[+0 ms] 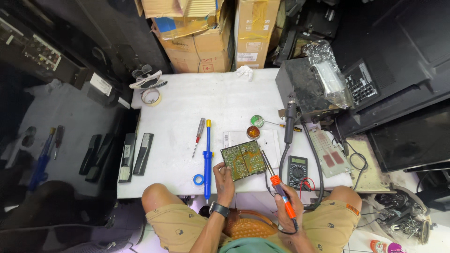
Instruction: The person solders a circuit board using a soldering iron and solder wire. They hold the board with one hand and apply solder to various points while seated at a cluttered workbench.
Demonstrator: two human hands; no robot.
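The fingers of the left hand [224, 178] are closed on the near left corner of a green circuit board [243, 159], thumb on top, so that the board is held tilted at the near edge of the white table [220, 100]. The right hand [284, 206] is wrapped around the orange-and-blue handle of a soldering iron [279, 185], fingers curled tight about it; the metal tip is pointed up and away toward the right edge of the board, and whether it touches the board cannot be told. A black watch [219, 209] is worn on the left wrist. A blue desoldering pump [207, 157] is laid just left of the left hand, lengthwise on the table, with a roll of blue tape [198, 179] beside its lower end and a red-handled screwdriver [199, 136] to its left. A black multimeter [297, 172] is seen just right of the iron. Beyond the board, a small round orange tin [253, 132] and a green-and-white round tin [257, 121] are set near each other. A black handpiece [290, 122] hangs at the front of a dark station box [300, 86] on the right. A roll of pale tape [151, 96] lies at the far left corner, and cardboard boxes [197, 37] are stacked behind the table. Two black remote controls [136, 155] lie off the left edge.
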